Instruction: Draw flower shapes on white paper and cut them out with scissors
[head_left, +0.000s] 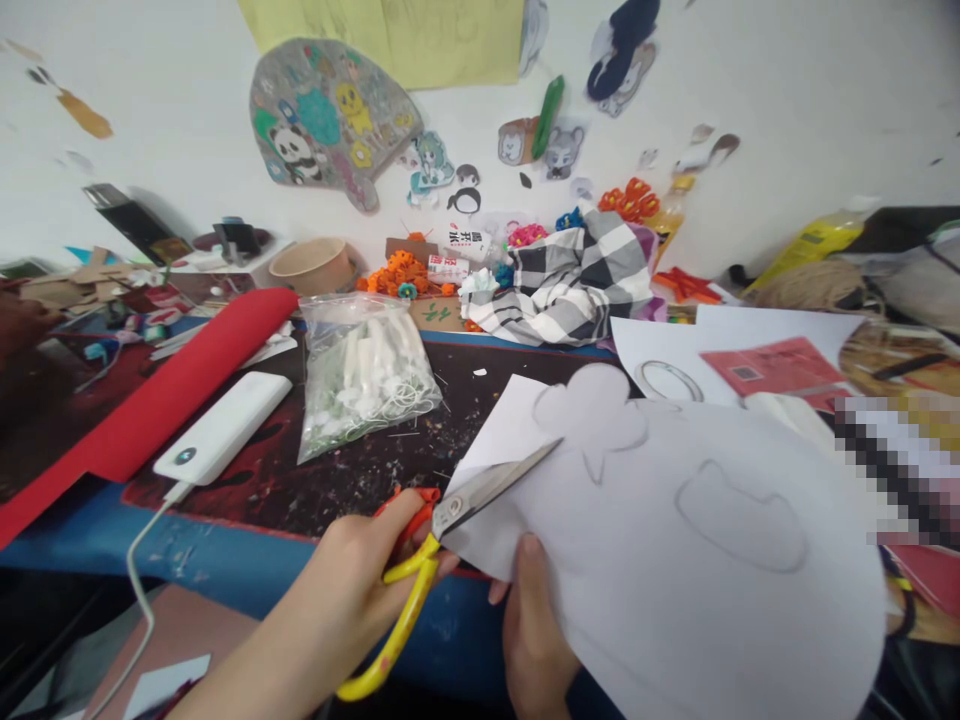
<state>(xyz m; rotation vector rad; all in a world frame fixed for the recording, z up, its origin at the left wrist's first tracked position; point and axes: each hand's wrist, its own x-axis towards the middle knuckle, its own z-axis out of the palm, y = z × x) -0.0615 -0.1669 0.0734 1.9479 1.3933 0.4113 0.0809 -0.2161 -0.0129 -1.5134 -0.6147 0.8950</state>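
Scissors [499, 488] with one yellow and one red-orange handle are gripped in my left hand [356, 565], fingers closed through the handles. Their blades point up and right over a large white sheet of paper [690, 640], near a curved pencil outline on its upper left. Along that side the sheet's edge is cut into rounded lobes. Another pencil outline, like a cat's head, lies further right on the sheet. My right hand [534, 630] pinches the sheet's lower left edge, thumb on top; its other fingers are mostly hidden beneath the paper.
A bag of white and green craft pieces [367, 380], a white power bank [223, 428] with a cable, and a red roll [202, 380] lie on the left. Checkered cloth [570, 280] and orange flowers [401, 275] sit behind. A person's hand [22, 325] shows far left.
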